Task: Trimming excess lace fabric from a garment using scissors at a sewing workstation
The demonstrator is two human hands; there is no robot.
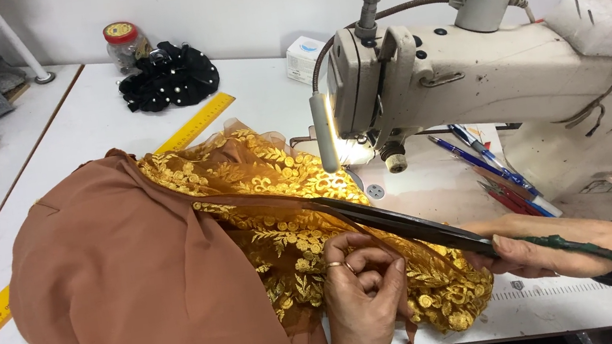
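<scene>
Scissors (410,228) gripped in right hand (552,245) cross gold-embroidered fabric (289,222) pinched by left hand (362,284); jar (122,44) contents unclear.

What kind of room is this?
Probably a tailor's sewing workshop: a sewing machine stands on the white table, with gold embroidered fabric and a yellow ruler.

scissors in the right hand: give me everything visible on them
The scissors are long, with dark, metallic-looking blades and a handle loop wrapped in green. They lie almost flat, blades running up-left from the right hand, which grips the handle near the table's front edge. The blades look barely parted, slid along a brown fabric edge over the gold-embroidered net fabric. The tip is lost among the folds. The left hand pinches the fabric just below the blades, beside the brown cloth.
</scene>
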